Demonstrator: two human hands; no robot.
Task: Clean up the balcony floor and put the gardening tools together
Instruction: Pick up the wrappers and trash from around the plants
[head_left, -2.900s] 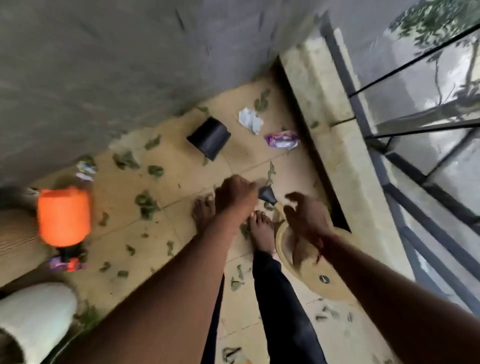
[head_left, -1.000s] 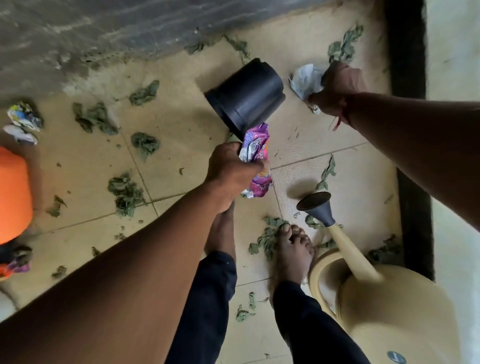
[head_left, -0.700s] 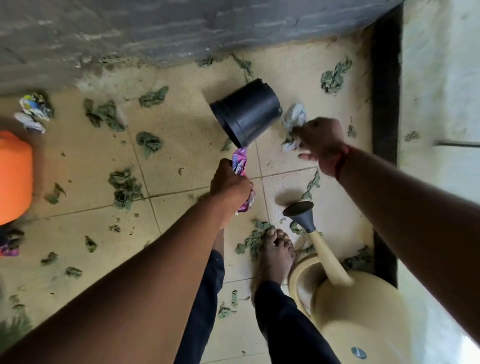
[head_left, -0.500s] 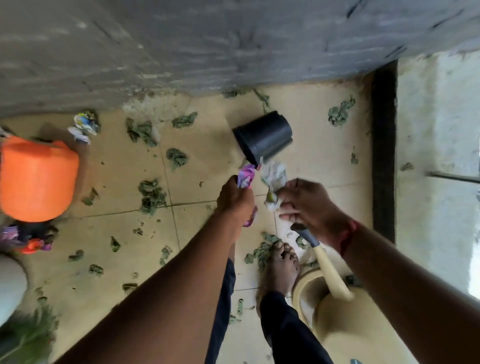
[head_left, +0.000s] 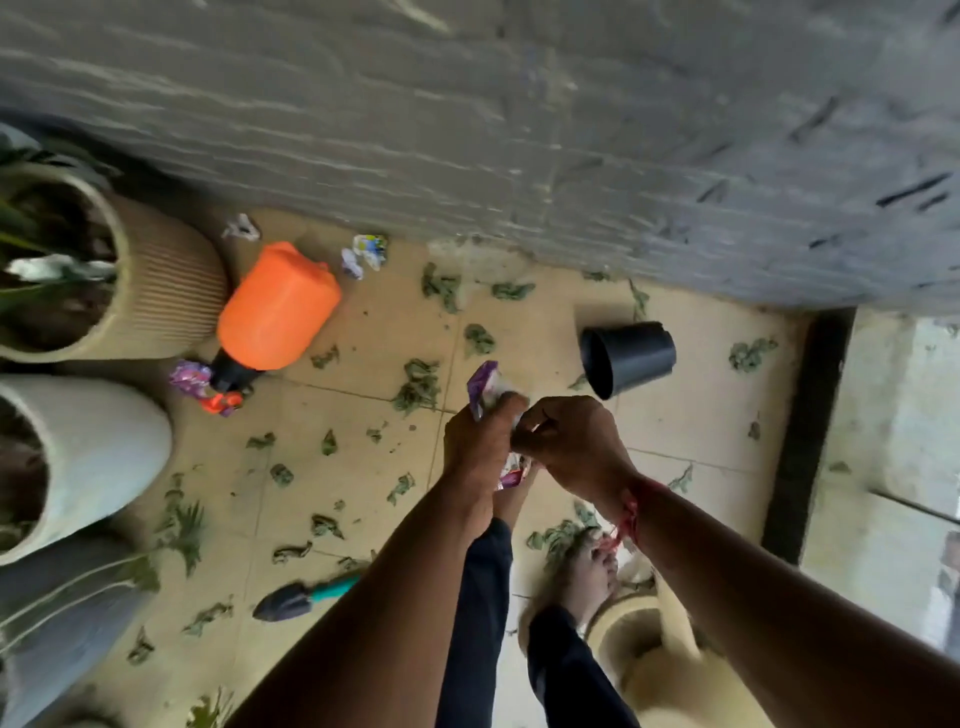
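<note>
the left hand (head_left: 480, 441) is clamped on a purple wrapper (head_left: 482, 387), and the right hand (head_left: 569, 441) has come in to touch it, fingers closed. a second ago the right hand was out at a white paper scrap by the black pot (head_left: 628, 358); that scrap is off the floor now, so it looks to have been pressed into the left-hand bundle, though it's hidden. two bits of litter are gathered. more wrappers (head_left: 366, 254) lie near the orange sprayer (head_left: 278, 306), leaves (head_left: 418, 384) cover the floor (head_left: 363, 322), and the trowel (head_left: 306, 597) and watering can (head_left: 670, 670) lie apart, uncollected. most of the job remains.
</note>
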